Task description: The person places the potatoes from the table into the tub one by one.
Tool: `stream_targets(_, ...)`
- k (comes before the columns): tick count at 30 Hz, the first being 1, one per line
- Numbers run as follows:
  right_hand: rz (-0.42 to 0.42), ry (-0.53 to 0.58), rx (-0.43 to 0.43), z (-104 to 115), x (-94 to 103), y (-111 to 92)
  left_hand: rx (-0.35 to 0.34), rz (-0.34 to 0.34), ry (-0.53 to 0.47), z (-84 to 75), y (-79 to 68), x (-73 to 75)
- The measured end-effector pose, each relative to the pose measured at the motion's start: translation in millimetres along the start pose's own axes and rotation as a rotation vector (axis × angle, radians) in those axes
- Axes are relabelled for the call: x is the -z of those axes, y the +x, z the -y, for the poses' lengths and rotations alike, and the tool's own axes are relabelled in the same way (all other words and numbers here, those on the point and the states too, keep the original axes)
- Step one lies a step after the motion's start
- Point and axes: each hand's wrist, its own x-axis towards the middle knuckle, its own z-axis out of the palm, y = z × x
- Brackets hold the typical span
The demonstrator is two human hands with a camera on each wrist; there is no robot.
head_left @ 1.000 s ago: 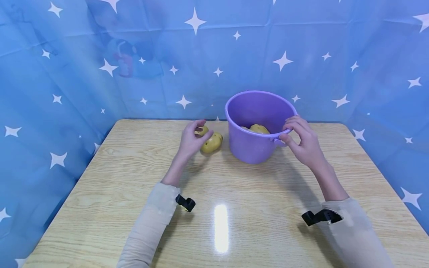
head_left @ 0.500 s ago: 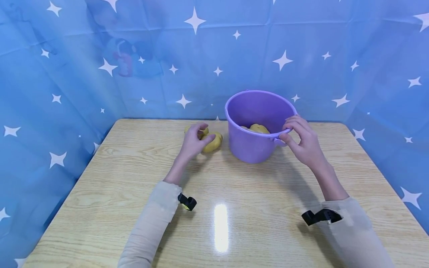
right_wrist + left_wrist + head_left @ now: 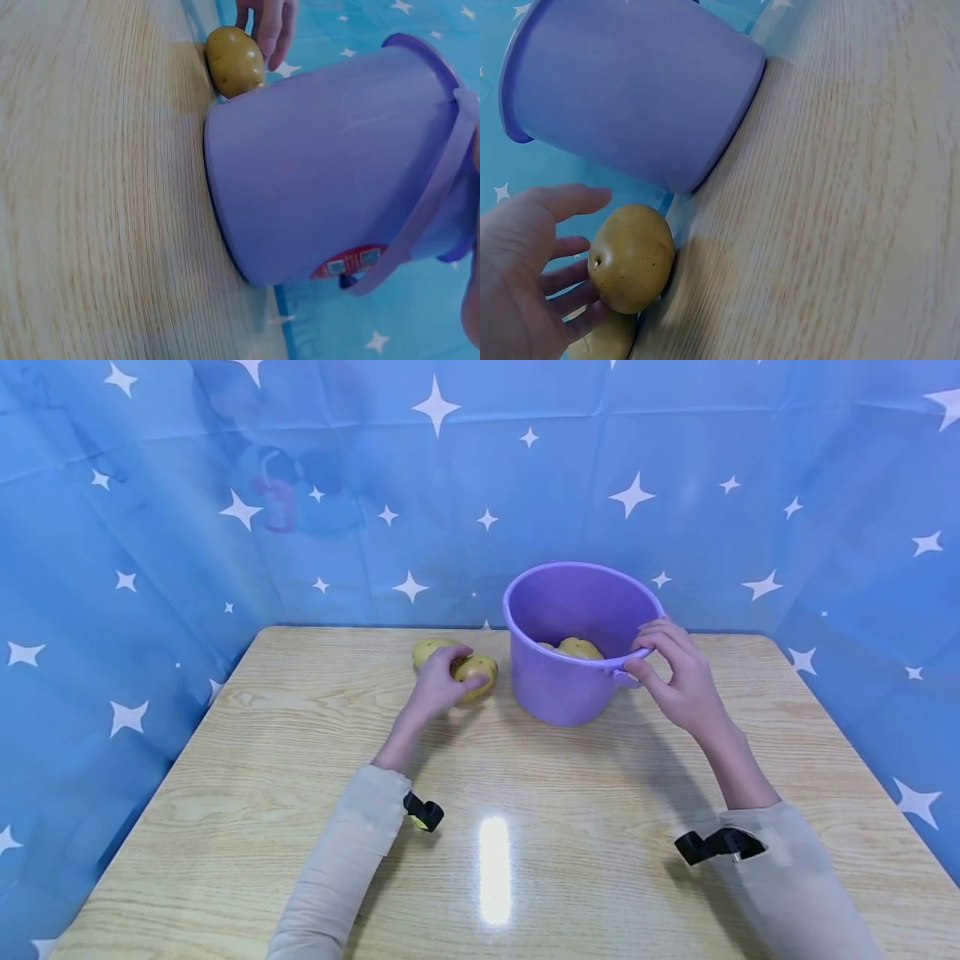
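Sitting on pale wood-grain table (image 3: 225, 818), nine o'clock from round purple plastic bucket (image 3: 558, 693): one glossy, dark-speckled, yellow-brown oval potato (image 3: 634, 259). Left hand (image 3: 437, 683): fingers and thumb spread around it. Right hand (image 3: 684, 677): pinching bucket's smooth rim at four o'clock. Second yellow potato (image 3: 427, 648): ten o'clock from the first.

Red label (image 3: 349, 262): on your purple bucket (image 3: 330, 157), right-wrist view, lower right
Print (image 3: 353, 262): too small to read

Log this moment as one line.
left hand: spread at nearer potato | right hand: grips purple bucket by rim | inside bucket: potatoes | other potato: beyond left hand, on table
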Motion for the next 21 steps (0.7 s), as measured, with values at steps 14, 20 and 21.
stream_targets(14, -0.005, 0.008, -0.012, -1.3, -0.6, -1.0, -0.013, 0.086, 0.087, 5.0, -2.2, -2.3)
stream_targets(20, -0.008, 0.008, -0.023, -1.5, -0.8, -1.2, -0.004, 0.096, 0.103, 4.8, -2.9, -2.1)
stream_targets(21, -0.008, 0.006, -0.02, -1.4, -0.9, -1.1, 0.0, 0.099, 0.104, 4.8, -3.1, -2.2)
